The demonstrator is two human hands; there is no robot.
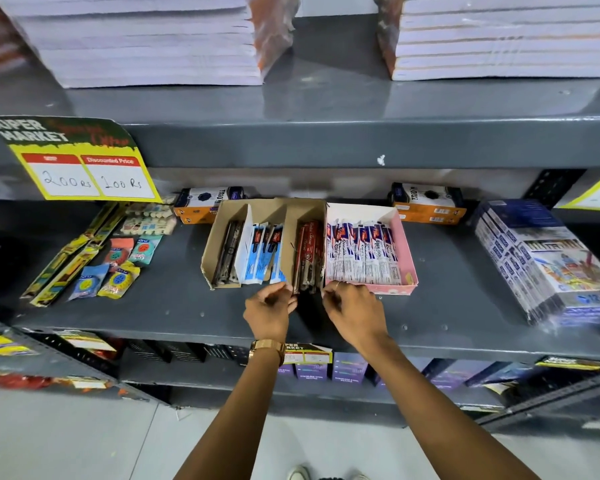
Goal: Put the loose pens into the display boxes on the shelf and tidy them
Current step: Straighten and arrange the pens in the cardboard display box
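Observation:
A brown cardboard display box stands on the grey shelf, split into compartments of dark pens, blue-and-white packs and red packs. To its right, touching it, is a pink box full of white, blue and red pen packs. My left hand pinches at the front end of the red packs. The fingers of my right hand curl at the near left corner of the pink box, beside the red packs. Whether either hand grips a pack is hidden.
Yellow packets and small round items lie at the shelf's left. A stack of blue boxes stands at the right. Two orange boxes sit behind the displays. Piles of notebooks fill the shelf above. A yellow price card hangs at left.

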